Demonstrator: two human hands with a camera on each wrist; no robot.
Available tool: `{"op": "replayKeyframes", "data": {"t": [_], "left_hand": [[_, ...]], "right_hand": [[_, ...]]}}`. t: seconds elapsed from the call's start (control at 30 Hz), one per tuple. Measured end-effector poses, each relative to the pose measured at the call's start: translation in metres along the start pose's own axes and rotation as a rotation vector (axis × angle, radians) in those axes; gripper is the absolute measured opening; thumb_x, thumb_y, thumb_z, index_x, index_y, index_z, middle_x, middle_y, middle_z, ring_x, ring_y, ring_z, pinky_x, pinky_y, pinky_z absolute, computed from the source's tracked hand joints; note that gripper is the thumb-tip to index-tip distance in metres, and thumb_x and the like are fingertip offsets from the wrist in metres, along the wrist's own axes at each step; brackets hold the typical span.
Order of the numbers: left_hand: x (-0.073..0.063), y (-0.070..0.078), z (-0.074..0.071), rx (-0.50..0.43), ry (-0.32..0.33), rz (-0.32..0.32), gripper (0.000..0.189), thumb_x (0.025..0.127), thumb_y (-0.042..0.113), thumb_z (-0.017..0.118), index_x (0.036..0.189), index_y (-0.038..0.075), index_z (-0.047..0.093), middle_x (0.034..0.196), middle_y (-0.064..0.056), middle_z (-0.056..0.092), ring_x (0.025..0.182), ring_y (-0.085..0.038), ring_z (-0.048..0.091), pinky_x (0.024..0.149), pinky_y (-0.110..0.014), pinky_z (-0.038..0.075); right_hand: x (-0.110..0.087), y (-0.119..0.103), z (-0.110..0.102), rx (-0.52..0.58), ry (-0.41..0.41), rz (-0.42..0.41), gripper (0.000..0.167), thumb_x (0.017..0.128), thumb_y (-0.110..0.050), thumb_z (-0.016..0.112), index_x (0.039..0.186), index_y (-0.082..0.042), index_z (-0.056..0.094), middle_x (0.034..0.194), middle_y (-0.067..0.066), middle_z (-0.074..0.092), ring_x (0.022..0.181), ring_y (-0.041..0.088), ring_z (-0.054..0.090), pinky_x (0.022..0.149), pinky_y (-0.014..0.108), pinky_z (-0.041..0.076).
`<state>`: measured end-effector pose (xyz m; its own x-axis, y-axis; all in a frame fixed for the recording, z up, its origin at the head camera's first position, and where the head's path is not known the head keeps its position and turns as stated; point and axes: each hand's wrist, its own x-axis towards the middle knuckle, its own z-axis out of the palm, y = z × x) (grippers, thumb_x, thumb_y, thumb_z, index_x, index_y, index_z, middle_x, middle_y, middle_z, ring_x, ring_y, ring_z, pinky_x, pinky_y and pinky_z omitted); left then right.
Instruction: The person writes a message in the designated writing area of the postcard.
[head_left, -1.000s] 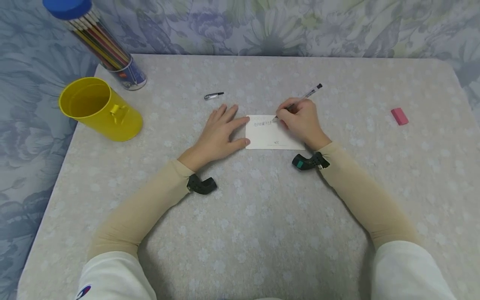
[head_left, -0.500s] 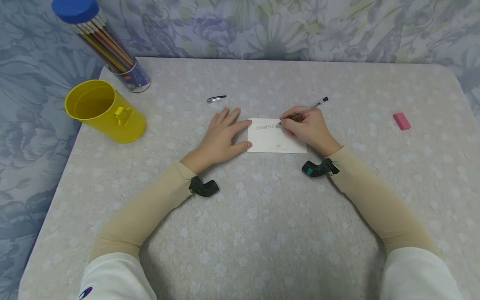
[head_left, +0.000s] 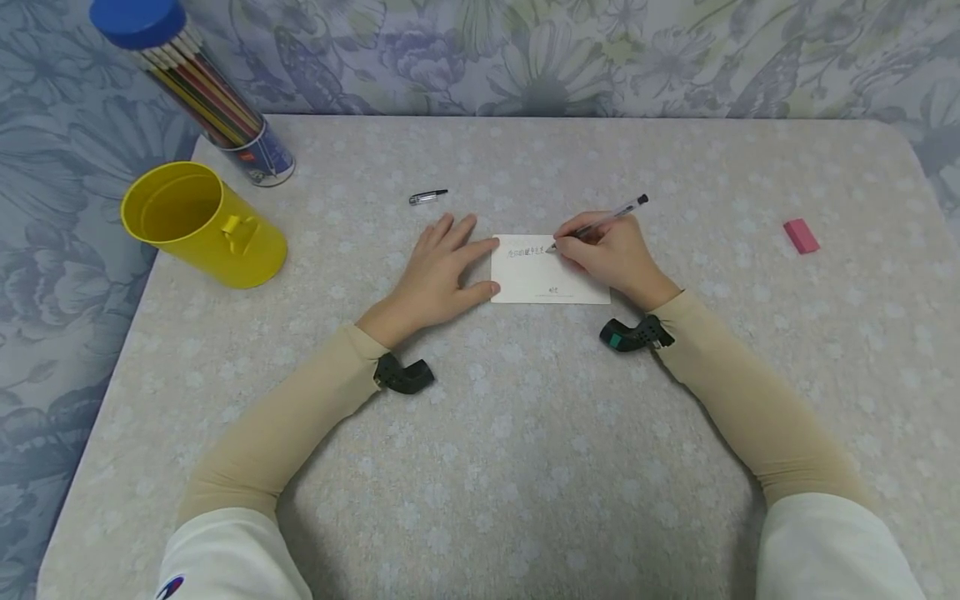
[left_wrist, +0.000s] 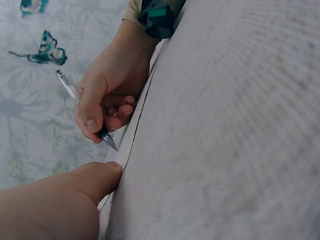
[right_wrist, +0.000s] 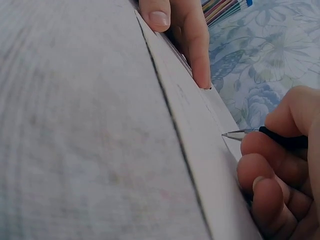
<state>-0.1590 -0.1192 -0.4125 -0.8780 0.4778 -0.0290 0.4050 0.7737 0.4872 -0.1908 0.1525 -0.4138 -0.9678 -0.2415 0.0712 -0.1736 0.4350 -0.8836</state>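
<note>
White, with handwriting near its top edge, the card lies on the table. Over it the right hand pinches a pen; the left hand, fingers spread, touches the card's left edge. Only the head view shows a yellow container, well left of the card.

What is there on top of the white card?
Handwriting; the left hand at its edge; the pen tip on or over it. What the right hand covers cannot be seen.
</note>
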Motion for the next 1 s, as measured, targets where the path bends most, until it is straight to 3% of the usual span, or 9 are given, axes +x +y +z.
{"op": "replayKeyframes", "data": {"t": [0.33, 1.0], "left_hand": [[-0.0007, 0.0003, -0.0004, -0.021, -0.014, 0.001, 0.065, 0.095, 0.043, 0.068, 0.152, 0.015, 0.051, 0.168, -0.021, 0.024, 0.158, -0.046, 0.009, 0.127, -0.063, 0.005], [0.0007, -0.0013, -0.0002, -0.016, -0.007, 0.007, 0.065, 0.095, 0.042, 0.068, 0.151, 0.015, 0.051, 0.168, -0.021, 0.026, 0.158, -0.047, 0.010, 0.127, -0.063, 0.006]], "right_hand": [[-0.0001, 0.0028, 0.0004, -0.007, 0.066, 0.006, 0.016, 0.089, -0.012, 0.067, 0.089, -0.002, 0.079, 0.057, -0.002, 0.065, 0.047, 0.011, 0.057, 0.049, 0.020, 0.042], [0.0006, 0.0010, -0.0003, -0.001, 0.038, 0.046, 0.015, 0.091, -0.014, 0.068, 0.093, -0.004, 0.079, 0.058, -0.004, 0.065, 0.049, 0.012, 0.057, 0.050, 0.021, 0.043]]}}
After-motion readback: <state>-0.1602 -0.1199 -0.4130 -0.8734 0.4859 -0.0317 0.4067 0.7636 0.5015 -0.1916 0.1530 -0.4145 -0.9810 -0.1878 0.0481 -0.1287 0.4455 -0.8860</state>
